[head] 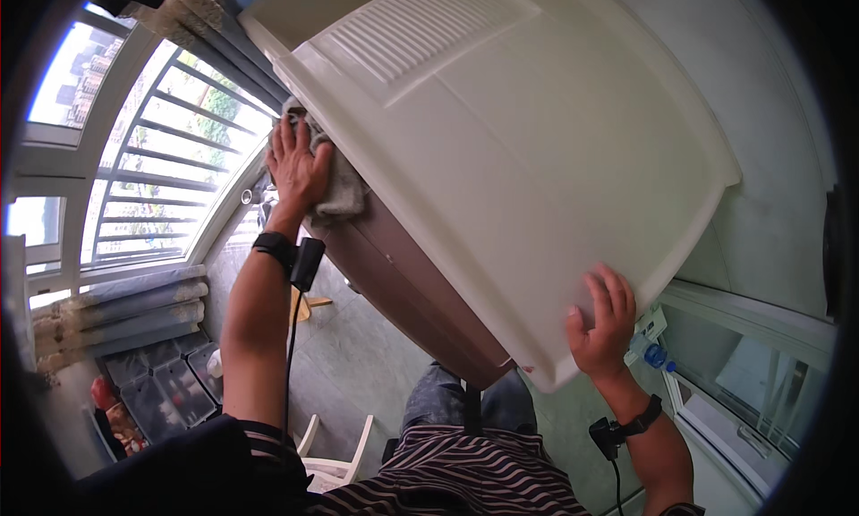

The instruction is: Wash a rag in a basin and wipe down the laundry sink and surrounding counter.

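A large cream plastic cover (537, 173) with a ribbed patch, like a washboard, tilts across the view in front of me. Below its left edge shows the brown side (409, 267) of the same bulky piece. My left hand (295, 163) lies flat over a bunched grey cloth (342, 187), pressing it against that brown side near the far left. On the cover's near right corner rests my right hand (604, 321), fingers apart, with nothing seen in it. What lies beneath the cover is hidden.
A barred window (168, 160) and curtains (134, 308) are at the left. Dark bins (161, 388) stand on the floor, with a white chair (339, 455) nearby. A plastic water bottle (651, 351) lies beyond my right wrist, close to a glazed door frame (731, 314).
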Tool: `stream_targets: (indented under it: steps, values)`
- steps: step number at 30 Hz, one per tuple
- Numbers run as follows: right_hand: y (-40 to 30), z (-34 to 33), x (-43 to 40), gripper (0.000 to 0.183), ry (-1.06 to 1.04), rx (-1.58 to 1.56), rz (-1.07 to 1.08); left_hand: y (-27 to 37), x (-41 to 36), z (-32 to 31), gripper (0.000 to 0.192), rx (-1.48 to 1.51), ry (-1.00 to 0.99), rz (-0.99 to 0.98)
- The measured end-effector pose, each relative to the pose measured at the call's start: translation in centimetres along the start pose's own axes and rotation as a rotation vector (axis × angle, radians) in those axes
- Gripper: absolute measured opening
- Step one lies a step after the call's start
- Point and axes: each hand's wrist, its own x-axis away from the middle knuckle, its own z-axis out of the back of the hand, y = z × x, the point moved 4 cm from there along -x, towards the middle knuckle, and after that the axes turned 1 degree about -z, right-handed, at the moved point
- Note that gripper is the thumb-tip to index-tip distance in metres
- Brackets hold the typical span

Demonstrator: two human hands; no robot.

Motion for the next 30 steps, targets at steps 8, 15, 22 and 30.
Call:
stream_targets:
  steps: [8,15,22,30]
  values:
    - [0.1,0.1,0.0,0.048,0.016,0.005,0.021,0.7,1.8,-0.3,0.082,-0.003,0.011,-0.015]
    - [0.1,0.1,0.6,0.049,0.067,-0.02,0.055,13.1,18.1,2.9,0.085,0.078,-0.091,-0.077]
    - [-0.5,-0.2,0.7,0.051,0.098,-0.02,0.072,23.5,34.9,4.0,0.085,0.254,-0.094,0.012]
    - [-0.5,0.0,0.8,0.055,0.049,0.004,0.067,21.1,31.5,2.9,0.081,0.276,0.025,0.273]
